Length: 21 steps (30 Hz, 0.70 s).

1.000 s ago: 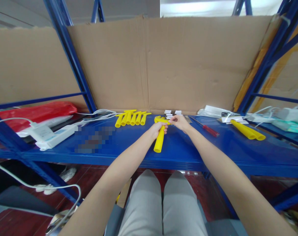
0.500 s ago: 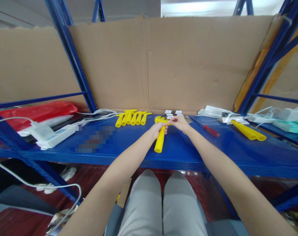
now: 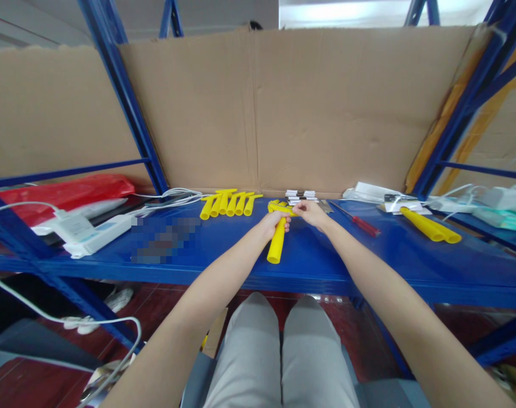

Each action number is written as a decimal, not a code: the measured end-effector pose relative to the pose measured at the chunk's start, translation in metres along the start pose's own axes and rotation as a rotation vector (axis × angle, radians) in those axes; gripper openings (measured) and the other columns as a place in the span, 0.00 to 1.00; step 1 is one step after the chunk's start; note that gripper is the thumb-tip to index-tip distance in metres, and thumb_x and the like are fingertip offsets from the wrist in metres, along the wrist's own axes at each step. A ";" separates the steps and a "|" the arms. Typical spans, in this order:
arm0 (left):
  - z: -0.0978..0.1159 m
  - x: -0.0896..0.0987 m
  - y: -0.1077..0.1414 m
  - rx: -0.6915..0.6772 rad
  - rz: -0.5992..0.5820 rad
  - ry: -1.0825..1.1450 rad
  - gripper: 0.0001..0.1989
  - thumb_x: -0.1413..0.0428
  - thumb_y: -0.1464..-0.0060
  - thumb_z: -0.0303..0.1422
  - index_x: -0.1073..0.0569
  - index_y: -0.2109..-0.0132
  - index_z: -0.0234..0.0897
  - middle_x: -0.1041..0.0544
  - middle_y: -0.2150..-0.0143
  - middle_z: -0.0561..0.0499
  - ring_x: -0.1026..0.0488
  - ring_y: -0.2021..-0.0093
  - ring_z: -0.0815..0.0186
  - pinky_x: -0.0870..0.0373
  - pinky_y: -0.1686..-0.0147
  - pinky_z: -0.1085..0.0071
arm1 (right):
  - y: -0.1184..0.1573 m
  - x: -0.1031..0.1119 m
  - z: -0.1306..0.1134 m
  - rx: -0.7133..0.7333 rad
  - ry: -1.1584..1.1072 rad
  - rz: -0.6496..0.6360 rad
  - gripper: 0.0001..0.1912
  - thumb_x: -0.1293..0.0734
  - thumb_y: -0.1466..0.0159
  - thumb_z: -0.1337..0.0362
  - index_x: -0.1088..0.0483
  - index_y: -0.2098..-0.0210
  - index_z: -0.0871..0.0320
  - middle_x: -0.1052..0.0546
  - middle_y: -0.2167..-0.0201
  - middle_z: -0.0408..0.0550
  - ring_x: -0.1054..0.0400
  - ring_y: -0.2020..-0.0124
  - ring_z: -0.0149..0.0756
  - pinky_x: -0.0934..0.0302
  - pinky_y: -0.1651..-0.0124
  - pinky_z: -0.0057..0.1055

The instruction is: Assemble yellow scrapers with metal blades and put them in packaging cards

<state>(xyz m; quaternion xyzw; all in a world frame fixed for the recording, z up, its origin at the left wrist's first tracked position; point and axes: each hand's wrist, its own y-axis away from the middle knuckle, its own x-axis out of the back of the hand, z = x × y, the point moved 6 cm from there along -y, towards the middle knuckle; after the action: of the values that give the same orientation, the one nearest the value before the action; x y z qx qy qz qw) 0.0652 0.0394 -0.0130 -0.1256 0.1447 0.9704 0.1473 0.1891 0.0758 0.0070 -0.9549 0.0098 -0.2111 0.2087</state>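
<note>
My left hand [image 3: 277,224] is wrapped around a yellow T-shaped scraper [image 3: 276,246], close to where its tubular handle meets the crosspiece. The open end of the handle points toward me. At the right end of the crosspiece, my right hand [image 3: 308,212] is closed in a pinch; whatever lies between those fingertips is too small to make out. Just behind the hands sit small white packs with black bands [image 3: 301,195]. A row of several similar yellow scrapers [image 3: 226,204] lies to the left, handles toward me.
Right of my hands lies a red-handled screwdriver [image 3: 366,226], then yellow tubes [image 3: 430,226] beside white packaging. A white power strip [image 3: 100,235] with cables and a red bag [image 3: 75,192] occupy the left. Cardboard [image 3: 326,113] walls the back of the blue bench [image 3: 224,249].
My right fingers shift very slightly at the crosspiece. My left hand and the scraper stay in place. A dark shape now shows above the cardboard's top edge.
</note>
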 end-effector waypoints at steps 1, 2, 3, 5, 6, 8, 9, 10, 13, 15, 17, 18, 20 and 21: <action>0.000 0.000 0.000 0.004 0.000 0.000 0.06 0.53 0.42 0.22 0.35 0.63 0.36 0.39 0.84 0.59 0.43 0.87 0.75 0.44 0.85 0.81 | 0.000 0.000 -0.001 0.001 0.008 0.001 0.06 0.34 0.48 0.69 0.34 0.80 0.57 0.29 0.79 0.40 0.34 0.71 0.34 0.37 0.57 0.34; 0.000 0.000 0.000 0.007 0.000 -0.001 0.06 0.52 0.42 0.22 0.35 0.63 0.36 0.39 0.84 0.59 0.43 0.87 0.75 0.44 0.85 0.81 | 0.000 0.000 -0.001 0.001 0.018 0.004 0.07 0.34 0.48 0.69 0.35 0.81 0.56 0.29 0.79 0.40 0.34 0.71 0.34 0.37 0.57 0.34; -0.001 0.000 0.000 0.007 -0.001 0.000 0.06 0.52 0.42 0.22 0.35 0.62 0.36 0.39 0.84 0.60 0.43 0.87 0.75 0.44 0.85 0.82 | 0.001 0.000 -0.002 0.002 0.029 0.006 0.07 0.34 0.48 0.69 0.35 0.81 0.56 0.29 0.79 0.40 0.34 0.71 0.33 0.37 0.57 0.34; -0.001 0.000 -0.001 0.003 -0.005 0.012 0.05 0.50 0.43 0.23 0.34 0.61 0.36 0.39 0.83 0.61 0.43 0.87 0.76 0.45 0.85 0.82 | 0.002 0.001 -0.004 -0.001 0.053 0.009 0.07 0.34 0.48 0.70 0.34 0.81 0.56 0.30 0.79 0.40 0.35 0.72 0.33 0.37 0.57 0.34; -0.001 0.000 -0.001 0.002 -0.005 0.019 0.05 0.49 0.43 0.23 0.34 0.61 0.37 0.39 0.83 0.61 0.43 0.87 0.76 0.45 0.85 0.82 | 0.003 0.001 -0.005 -0.003 0.063 0.008 0.07 0.34 0.47 0.70 0.34 0.81 0.56 0.30 0.79 0.40 0.35 0.72 0.33 0.37 0.57 0.34; -0.001 0.000 -0.001 0.001 0.004 0.029 0.04 0.49 0.43 0.23 0.35 0.62 0.36 0.39 0.83 0.61 0.44 0.87 0.76 0.45 0.85 0.82 | 0.004 0.001 -0.006 -0.006 0.072 0.003 0.07 0.34 0.47 0.70 0.34 0.81 0.56 0.30 0.80 0.40 0.36 0.73 0.33 0.37 0.57 0.35; -0.001 0.000 -0.001 0.003 0.009 0.030 0.05 0.50 0.42 0.23 0.35 0.63 0.36 0.39 0.83 0.61 0.44 0.87 0.76 0.45 0.85 0.82 | 0.004 0.001 -0.007 -0.007 0.071 0.004 0.07 0.34 0.47 0.70 0.34 0.81 0.56 0.30 0.80 0.40 0.36 0.73 0.33 0.37 0.57 0.35; -0.001 0.000 0.000 0.005 0.011 0.029 0.05 0.50 0.42 0.22 0.36 0.64 0.36 0.39 0.83 0.60 0.44 0.88 0.76 0.45 0.86 0.82 | 0.004 0.001 -0.006 -0.007 0.068 0.006 0.07 0.34 0.47 0.70 0.34 0.80 0.56 0.30 0.79 0.40 0.36 0.72 0.33 0.37 0.57 0.35; -0.002 -0.001 0.000 0.019 -0.005 0.031 0.05 0.49 0.43 0.23 0.36 0.63 0.37 0.39 0.83 0.61 0.44 0.87 0.76 0.46 0.86 0.82 | 0.003 0.002 -0.003 -0.019 0.048 0.021 0.06 0.33 0.48 0.68 0.33 0.80 0.57 0.29 0.78 0.40 0.35 0.71 0.33 0.37 0.56 0.35; -0.002 -0.001 0.000 0.027 -0.014 0.032 0.05 0.48 0.44 0.23 0.35 0.63 0.37 0.39 0.83 0.61 0.44 0.87 0.77 0.46 0.86 0.82 | 0.002 0.002 0.000 -0.044 0.021 0.034 0.06 0.32 0.48 0.68 0.33 0.79 0.57 0.28 0.77 0.40 0.34 0.70 0.33 0.37 0.55 0.35; -0.002 -0.001 0.000 0.019 -0.012 0.031 0.05 0.49 0.44 0.22 0.35 0.63 0.36 0.39 0.83 0.60 0.44 0.87 0.76 0.46 0.86 0.82 | 0.000 0.004 0.004 -0.080 -0.010 0.054 0.05 0.30 0.49 0.67 0.32 0.77 0.57 0.27 0.74 0.41 0.33 0.68 0.33 0.38 0.54 0.35; -0.001 -0.001 0.000 0.011 -0.011 0.030 0.06 0.51 0.44 0.21 0.35 0.63 0.36 0.39 0.83 0.60 0.44 0.88 0.76 0.46 0.86 0.82 | 0.000 0.004 0.006 -0.098 -0.025 0.065 0.06 0.30 0.50 0.67 0.32 0.76 0.57 0.27 0.73 0.41 0.33 0.68 0.33 0.38 0.54 0.35; 0.000 -0.001 -0.001 -0.003 -0.011 0.032 0.07 0.52 0.45 0.20 0.34 0.63 0.36 0.38 0.83 0.60 0.44 0.88 0.76 0.46 0.86 0.82 | 0.001 0.006 0.009 -0.123 -0.054 0.067 0.08 0.28 0.51 0.66 0.32 0.74 0.57 0.26 0.71 0.42 0.33 0.66 0.33 0.38 0.54 0.34; 0.000 -0.001 0.000 -0.004 -0.015 0.034 0.07 0.52 0.45 0.20 0.34 0.63 0.36 0.38 0.83 0.60 0.44 0.88 0.76 0.46 0.86 0.82 | 0.001 0.006 0.010 -0.133 -0.070 0.051 0.09 0.28 0.51 0.66 0.31 0.73 0.57 0.25 0.70 0.42 0.33 0.66 0.33 0.38 0.54 0.34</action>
<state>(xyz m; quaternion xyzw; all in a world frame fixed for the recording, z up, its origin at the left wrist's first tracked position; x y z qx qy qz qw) 0.0666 0.0395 -0.0128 -0.1437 0.1442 0.9672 0.1517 0.1983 0.0777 0.0008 -0.9729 0.0406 -0.1709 0.1504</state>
